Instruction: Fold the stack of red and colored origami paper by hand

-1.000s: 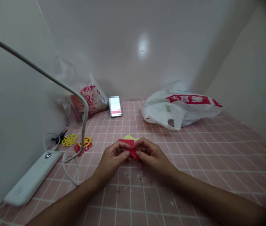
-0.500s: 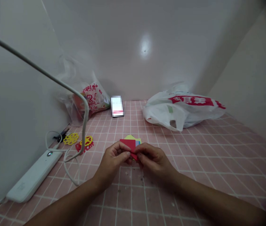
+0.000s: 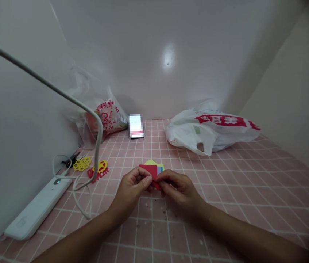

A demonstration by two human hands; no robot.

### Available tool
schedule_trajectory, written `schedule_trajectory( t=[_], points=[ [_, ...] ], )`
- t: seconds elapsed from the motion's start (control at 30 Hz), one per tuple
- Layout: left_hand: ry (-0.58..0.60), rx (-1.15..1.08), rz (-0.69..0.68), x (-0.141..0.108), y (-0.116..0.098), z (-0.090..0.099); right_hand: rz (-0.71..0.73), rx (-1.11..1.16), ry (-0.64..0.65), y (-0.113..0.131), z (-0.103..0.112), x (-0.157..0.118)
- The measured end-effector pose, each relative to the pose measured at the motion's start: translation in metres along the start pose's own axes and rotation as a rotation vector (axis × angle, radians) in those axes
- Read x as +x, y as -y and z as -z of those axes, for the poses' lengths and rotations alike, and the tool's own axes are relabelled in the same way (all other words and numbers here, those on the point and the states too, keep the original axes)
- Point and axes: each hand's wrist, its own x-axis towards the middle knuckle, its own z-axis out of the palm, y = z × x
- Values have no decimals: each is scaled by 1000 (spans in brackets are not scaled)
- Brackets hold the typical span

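My left hand (image 3: 132, 186) and my right hand (image 3: 180, 188) meet near the middle of the table, fingertips almost touching. Both pinch a small piece of red paper (image 3: 156, 185), its lower part showing between the thumbs. Just behind the fingers is a flat red sheet (image 3: 149, 168), with lilac, blue and yellow paper (image 3: 151, 162) sticking out from beneath it. The fingers cover much of the held piece, so I cannot tell whether it is folded or joined to the red sheet.
A white power strip (image 3: 39, 206) with a looping cable (image 3: 97, 146) lies left, near yellow cut-out shapes (image 3: 82, 164), red cut-out lettering (image 3: 99, 176) and a dark tool (image 3: 72, 160). Farther back are a lit phone (image 3: 136, 126) and two plastic bags (image 3: 110, 113), (image 3: 217, 128).
The whole view has shifted slightly, so things appear a little lower. My fingers have moved only slightly on the red paper, and both hands keep their hold.
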Motion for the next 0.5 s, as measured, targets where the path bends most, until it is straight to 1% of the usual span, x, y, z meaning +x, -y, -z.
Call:
schedule_trajectory(
  t=[0.13, 0.23, 0.33, 0.5],
  points=[
    [-19, 28, -33, 0, -1, -2, -23, 42, 18, 0, 0, -1],
    [-46, 69, -91, 0, -2, -2, -63, 172, 8, 2, 0, 0],
    [-78, 182, -185, -3, -1, -1, -124, 330, 2, 5, 0, 3],
    [-98, 397, -301, -6, 2, 3, -181, 370, 40, 6, -1, 6]
  ],
)
